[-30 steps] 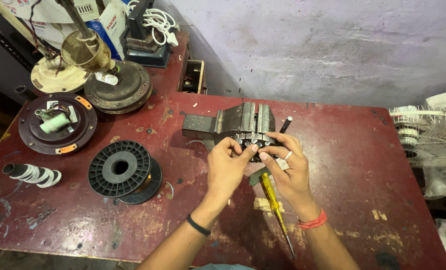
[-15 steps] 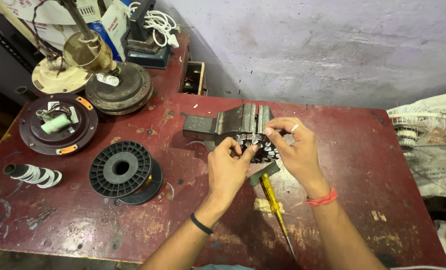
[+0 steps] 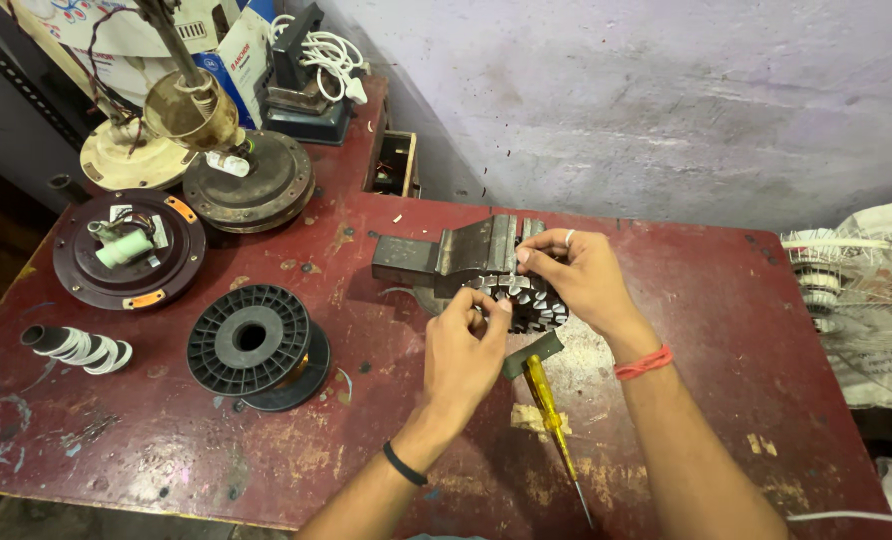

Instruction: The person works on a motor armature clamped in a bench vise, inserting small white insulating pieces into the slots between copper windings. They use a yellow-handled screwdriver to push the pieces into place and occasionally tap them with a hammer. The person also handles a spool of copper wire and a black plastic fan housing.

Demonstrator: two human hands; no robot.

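Observation:
A round toothed metal stator core [image 3: 528,303] sits on the red workbench [image 3: 726,330] against a grey bench vise [image 3: 456,255]. My left hand [image 3: 464,355] pinches the core's near left edge with its fingertips. My right hand [image 3: 576,275], with a ring on one finger, rests on the core's top and far side, fingers curled over it. A yellow-handled screwdriver [image 3: 549,410] lies on the bench just below my hands, tip pointing toward me.
A black plastic wire spool [image 3: 251,343] lies left of my hands. Farther left are a dark fan motor cover [image 3: 126,262], a stack of white rings [image 3: 78,346] and fan motor parts [image 3: 251,180]. A wire fan guard [image 3: 856,300] sits off the right edge.
My right hand has moved from the core's near right side up onto its top and far side. The left hand has stayed at the near edge.

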